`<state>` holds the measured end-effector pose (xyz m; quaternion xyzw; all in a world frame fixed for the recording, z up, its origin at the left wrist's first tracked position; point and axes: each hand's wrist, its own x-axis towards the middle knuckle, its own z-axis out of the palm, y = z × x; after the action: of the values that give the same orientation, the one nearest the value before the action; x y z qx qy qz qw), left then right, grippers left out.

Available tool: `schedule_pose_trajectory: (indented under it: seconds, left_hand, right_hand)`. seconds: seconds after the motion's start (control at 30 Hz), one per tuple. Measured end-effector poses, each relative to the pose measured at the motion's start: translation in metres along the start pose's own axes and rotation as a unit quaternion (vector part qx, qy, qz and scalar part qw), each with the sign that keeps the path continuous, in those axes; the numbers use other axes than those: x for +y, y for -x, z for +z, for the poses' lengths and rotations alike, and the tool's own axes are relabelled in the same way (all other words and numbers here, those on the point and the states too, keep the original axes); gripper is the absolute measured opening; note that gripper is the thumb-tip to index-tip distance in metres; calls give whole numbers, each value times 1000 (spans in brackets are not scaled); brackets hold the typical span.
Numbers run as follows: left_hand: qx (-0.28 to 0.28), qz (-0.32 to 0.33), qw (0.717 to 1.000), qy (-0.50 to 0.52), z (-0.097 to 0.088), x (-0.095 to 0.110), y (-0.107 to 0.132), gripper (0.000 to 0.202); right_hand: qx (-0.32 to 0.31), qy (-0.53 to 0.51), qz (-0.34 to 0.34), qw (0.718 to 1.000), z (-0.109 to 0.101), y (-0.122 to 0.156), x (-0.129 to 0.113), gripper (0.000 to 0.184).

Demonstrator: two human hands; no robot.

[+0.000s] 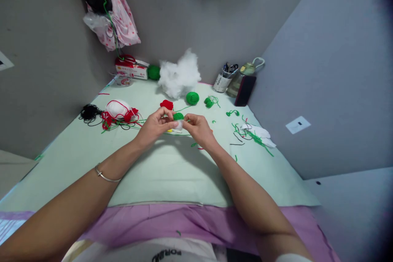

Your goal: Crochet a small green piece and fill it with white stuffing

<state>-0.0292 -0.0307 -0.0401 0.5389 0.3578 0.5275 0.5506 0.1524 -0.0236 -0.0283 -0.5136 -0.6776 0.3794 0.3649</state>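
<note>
Both hands meet over the middle of the pale green table (172,172). My left hand (155,125) and my right hand (199,127) pinch between them a small piece (178,121) with a green crocheted top and a whitish lower part. A green yarn strand runs from it toward a green yarn ball (192,98). A silver bangle (106,176) circles my left wrist. A red crocheted piece (166,105) lies just beyond my fingers.
White stuffing (179,75) is piled at the back. A white bundle with red yarn (118,110) and black yarn (89,112) lie left. A cup of tools (224,78), a bottle (241,80) and a dark phone (245,90) stand back right. Yarn scraps and white cloth (258,133) lie right.
</note>
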Motion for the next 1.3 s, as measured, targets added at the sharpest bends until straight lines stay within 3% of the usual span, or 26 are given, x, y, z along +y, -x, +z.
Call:
schedule_pose_trajectory:
  seconds: [0.27,0.37,0.5,0.8,0.97,1.1,1.3]
  left_hand:
    - [-9,7,999,-37,-4,-9,-3,31]
    - [14,11,999,-32,-2,-16,-3,29]
    - [45,18,999,-14,4,-21,-2,28]
    - [35,-21,999,8,7,-17,3,28]
    - [29,-34,999,14,5,-14,1,34]
    - [66,-20,998,13,4,-18,-2,26]
    - [85,-35,995,40,6,-19,-2,21]
  right_hand:
    - [-29,13,-15,999,7,5,-4,27]
    - [-30,29,-36,998,10,8,-7,22]
    - [-13,40,-58,997,13,10,-11,26]
    - [52,68,-31,996,13,2,2,26]
    - [9,52,-55,997,7,4,-2,27]
    - [-37,36,-74,996,11,10,-10,20]
    - [-33,39,-99,994,13,10,-8,19]
